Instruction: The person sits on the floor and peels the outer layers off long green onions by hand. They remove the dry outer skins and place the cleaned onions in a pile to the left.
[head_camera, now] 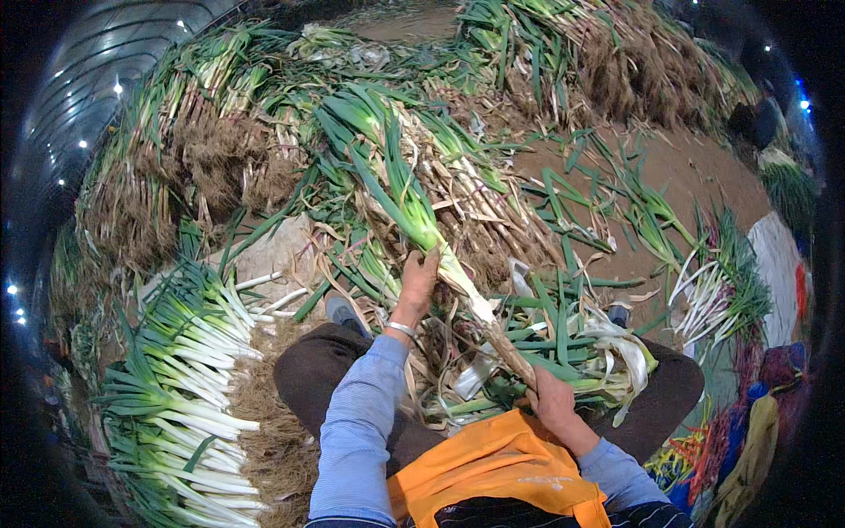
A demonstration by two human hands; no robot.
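A large green onion (pixel 455 270) slants across the space before me, its leaves pointing up and away. My left hand (pixel 420 280), with a bracelet at the wrist, grips it where the green leaves meet the pale stalk. Lower down, my right hand (pixel 554 399) closes around its brownish lower end, so the tip is hidden. Peeled outer leaves and white skins (pixel 620 356) lie between and over my legs. Just beyond the held stalk rests a heap of untrimmed green onions (pixel 485 191), dry skins and roots still on them.
Cleaned white-stalked onions (pixel 198 402) lie in a row at left beside brown roots (pixel 277 402). Large rooted piles stand at far left (pixel 211 145) and far right (pixel 634 59). A small bunch (pixel 713 290) and coloured ties (pixel 686 455) lie right. Trimmings litter the dirt floor (pixel 680 171).
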